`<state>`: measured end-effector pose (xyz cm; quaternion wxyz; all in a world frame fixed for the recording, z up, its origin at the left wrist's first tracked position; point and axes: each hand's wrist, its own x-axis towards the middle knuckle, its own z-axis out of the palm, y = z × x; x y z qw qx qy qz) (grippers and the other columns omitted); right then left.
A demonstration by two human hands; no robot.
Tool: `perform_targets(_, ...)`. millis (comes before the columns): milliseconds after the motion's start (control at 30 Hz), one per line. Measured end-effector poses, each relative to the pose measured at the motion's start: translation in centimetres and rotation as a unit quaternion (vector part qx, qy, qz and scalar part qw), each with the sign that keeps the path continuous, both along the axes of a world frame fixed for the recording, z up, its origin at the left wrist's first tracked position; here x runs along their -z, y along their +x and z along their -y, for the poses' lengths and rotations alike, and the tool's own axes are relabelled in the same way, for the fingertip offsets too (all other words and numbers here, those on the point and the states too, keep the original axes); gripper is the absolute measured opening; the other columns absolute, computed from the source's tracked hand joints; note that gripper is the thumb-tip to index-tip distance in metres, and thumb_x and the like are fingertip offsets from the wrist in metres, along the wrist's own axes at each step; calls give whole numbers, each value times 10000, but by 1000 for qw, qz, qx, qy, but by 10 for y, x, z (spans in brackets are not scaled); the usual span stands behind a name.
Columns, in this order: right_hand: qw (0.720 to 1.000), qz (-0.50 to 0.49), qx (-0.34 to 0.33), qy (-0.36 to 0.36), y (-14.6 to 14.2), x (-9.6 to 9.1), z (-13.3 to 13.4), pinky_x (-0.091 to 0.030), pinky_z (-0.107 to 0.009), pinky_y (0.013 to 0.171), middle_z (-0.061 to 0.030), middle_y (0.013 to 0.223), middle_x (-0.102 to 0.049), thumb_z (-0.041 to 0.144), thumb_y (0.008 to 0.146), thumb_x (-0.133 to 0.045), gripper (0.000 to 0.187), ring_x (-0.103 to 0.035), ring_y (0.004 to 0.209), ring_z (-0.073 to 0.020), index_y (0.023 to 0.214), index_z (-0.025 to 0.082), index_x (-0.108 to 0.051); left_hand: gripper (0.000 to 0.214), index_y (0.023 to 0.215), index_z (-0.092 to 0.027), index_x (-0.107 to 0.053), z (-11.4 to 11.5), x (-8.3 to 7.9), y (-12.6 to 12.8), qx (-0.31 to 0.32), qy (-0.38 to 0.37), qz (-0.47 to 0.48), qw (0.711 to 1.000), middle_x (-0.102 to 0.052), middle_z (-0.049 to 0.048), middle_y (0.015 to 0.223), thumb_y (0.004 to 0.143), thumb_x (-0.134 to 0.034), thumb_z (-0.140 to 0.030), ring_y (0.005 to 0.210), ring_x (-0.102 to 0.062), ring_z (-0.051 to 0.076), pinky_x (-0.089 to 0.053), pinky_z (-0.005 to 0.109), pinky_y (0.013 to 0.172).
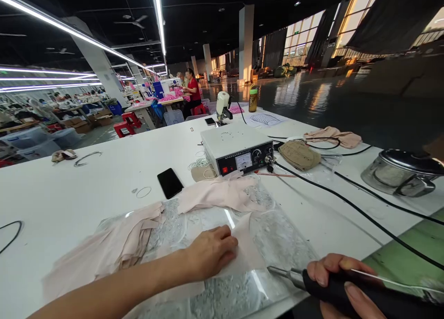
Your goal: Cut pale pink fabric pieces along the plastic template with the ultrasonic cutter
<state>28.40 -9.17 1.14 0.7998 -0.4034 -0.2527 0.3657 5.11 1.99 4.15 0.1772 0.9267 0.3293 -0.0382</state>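
Observation:
My left hand (pixel 214 252) has its fingers curled together on a thin, pale pink fabric piece (pixel 244 249) that lies over a clear sheet (pixel 277 231) with a mottled grey look. In my right hand (pixel 342 282) is a handheld ultrasonic cutter (pixel 298 279), with a black handle and a narrow metal tip. Its tip points left and sits close to the fabric's right edge; whether it touches the sheet I cannot tell. A pile of pale pink fabric pieces (pixel 114 240) lies left of my left hand. More pink fabric (pixel 222 194) is spread behind it.
Behind the sheet stands a control box (pixel 244 161) with a dial and black cable. A phone (pixel 169 183) lies left of it. To the right are a beige cloth bundle (pixel 300 154) and a lidded glass pot (pixel 391 175). A person in red (pixel 194 90) sits farther back.

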Motion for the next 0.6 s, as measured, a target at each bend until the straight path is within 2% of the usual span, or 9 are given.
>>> perform_targets(167, 1000, 4, 19, -7, -4, -9, 1, -538, -323, 500, 15, 636, -507, 350, 697, -727, 188, -546, 502, -142, 730, 236, -581, 112, 872, -165, -611, 7, 5, 2, 46, 20, -1, 999, -622, 42, 881, 944, -532, -195, 683, -600, 148, -495, 229, 629)
perform_targets(233, 1000, 7, 26, -15, -6, -12, 2, -527, -313, 483, 16, 633, -495, 366, 694, -732, 196, -531, 489, -135, 719, 237, -585, 142, 921, -167, -628, 4, 3, 5, 94, 58, 15, 994, -628, 57, 931, 964, -493, -181, 736, -608, 168, -505, 264, 678)
perform_targets(300, 999, 7, 33, -19, -7, -14, 3, -513, -300, 465, 17, 633, -481, 381, 694, -730, 203, -513, 480, -128, 712, 236, -588, 145, 1034, -180, -635, -1, 2, 10, 172, 94, 46, 979, -626, 73, 1043, 971, -506, -197, 823, -616, 189, -508, 303, 761)
perform_targets(400, 1000, 5, 24, -14, -5, -11, 7, -503, -297, 453, 16, 639, -468, 382, 718, -701, 193, -495, 480, -125, 722, 233, -578, 207, 1155, -207, -620, -11, 5, 19, 247, 89, 79, 962, -601, 76, 1164, 959, -575, -258, 875, -619, 185, -503, 305, 822)
perform_targets(500, 1000, -11, 4, -14, -3, -4, 13, -500, -301, 463, 15, 651, -459, 354, 740, -672, 163, -498, 504, -134, 762, 236, -562, 209, 1137, -200, -636, -17, 15, 26, 248, 53, 86, 964, -602, 75, 1148, 941, -615, -272, 860, -626, 171, -515, 274, 795)
perform_targets(600, 999, -28, 19, -20, -3, -3, 17, -494, -303, 478, 18, 669, -448, 347, 735, -669, 165, -482, 517, -131, 777, 240, -551, 196, 1108, -197, -649, -17, 26, 30, 211, 20, 112, 971, -595, 74, 1133, 918, -636, -246, 874, -631, 170, -522, 256, 785)
